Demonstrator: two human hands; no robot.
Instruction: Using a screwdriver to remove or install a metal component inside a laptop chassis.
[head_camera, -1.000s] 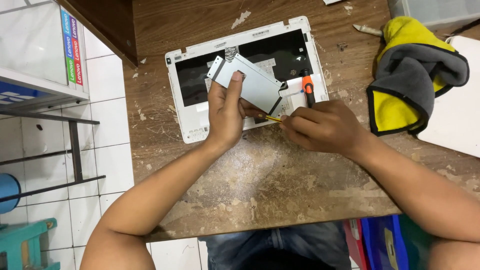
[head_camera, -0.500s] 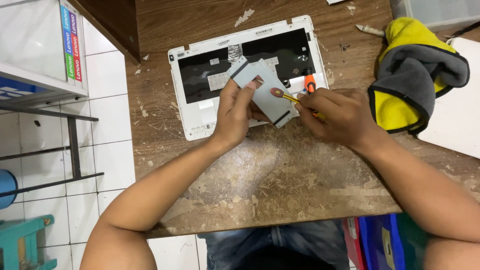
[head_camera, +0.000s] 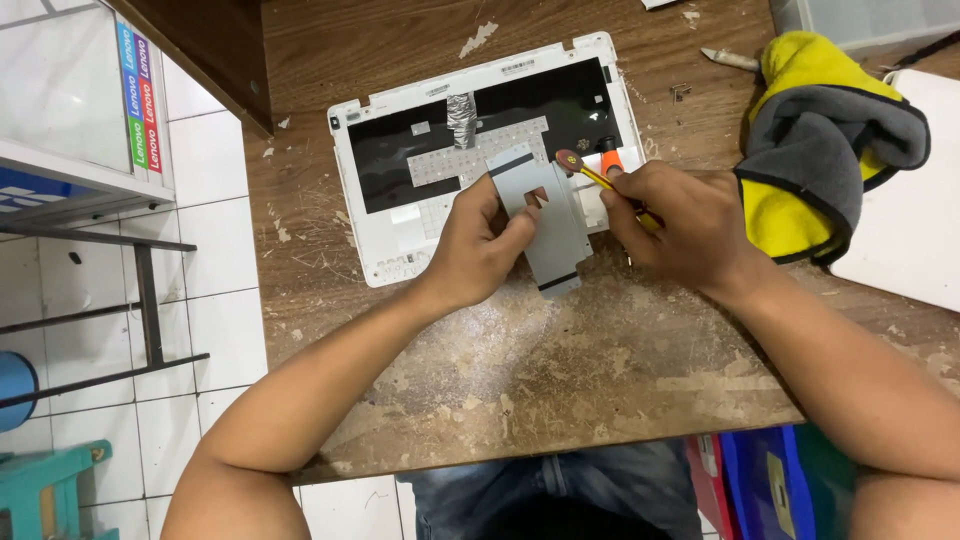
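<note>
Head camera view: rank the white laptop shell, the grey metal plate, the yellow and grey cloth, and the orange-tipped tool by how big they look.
1. White laptop shell.
2. Cloth, bunched up.
3. Metal plate, in the left hand, lifted nearer the camera, so perhaps flattered.
4. Tool, mostly hidden by the right hand.

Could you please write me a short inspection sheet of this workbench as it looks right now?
Surface: worn wooden table, scratched and flecked with pale debris.
Job's things: white laptop shell, opened; grey metal plate; yellow tool.
Clutter: yellow-grey cloth; white board.
Grippers: left hand holds the plate; right hand holds the tool.
Cables: nothing seen.
Surroundings: white tiled floor; black metal frame.
</note>
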